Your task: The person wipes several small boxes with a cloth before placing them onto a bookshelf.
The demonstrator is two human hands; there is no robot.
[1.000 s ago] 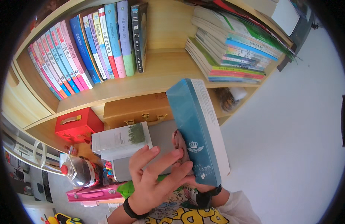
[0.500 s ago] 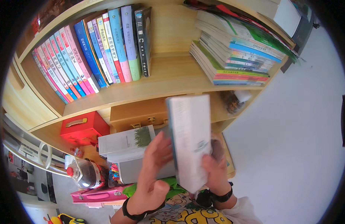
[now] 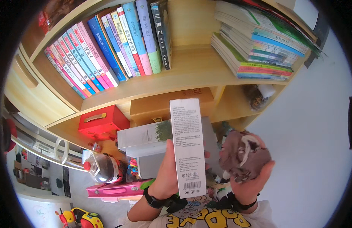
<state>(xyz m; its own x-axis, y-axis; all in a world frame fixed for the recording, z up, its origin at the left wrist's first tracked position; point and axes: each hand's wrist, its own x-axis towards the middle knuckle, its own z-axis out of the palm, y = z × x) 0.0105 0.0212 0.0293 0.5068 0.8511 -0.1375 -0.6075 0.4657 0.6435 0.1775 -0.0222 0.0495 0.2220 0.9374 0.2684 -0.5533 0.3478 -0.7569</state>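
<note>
In my left hand [image 3: 165, 178] I hold a tall white box [image 3: 189, 148] upright, its narrow printed side with a barcode facing me. The fingers wrap behind the box and are partly hidden. On the right, my right hand [image 3: 252, 190] grips a crumpled brownish-grey cloth [image 3: 246, 159], apart from the box. Behind the held box, a second white box [image 3: 140, 137] with a green grass picture lies on a grey surface [image 3: 148, 165].
Above, a wooden shelf [image 3: 191, 62] bears a row of upright books [image 3: 134, 41] and a stack of books [image 3: 263, 57]. At left are a red box [image 3: 103, 121], a dark bottle with a red cap [image 3: 103, 167] and a pink case [image 3: 113, 190]. A white wall [image 3: 309, 144] borders the right.
The cloth in my right hand has come away from the box and moved right. My left hand now holds the box, turned with its printed side toward me. The view has shifted slightly.
</note>
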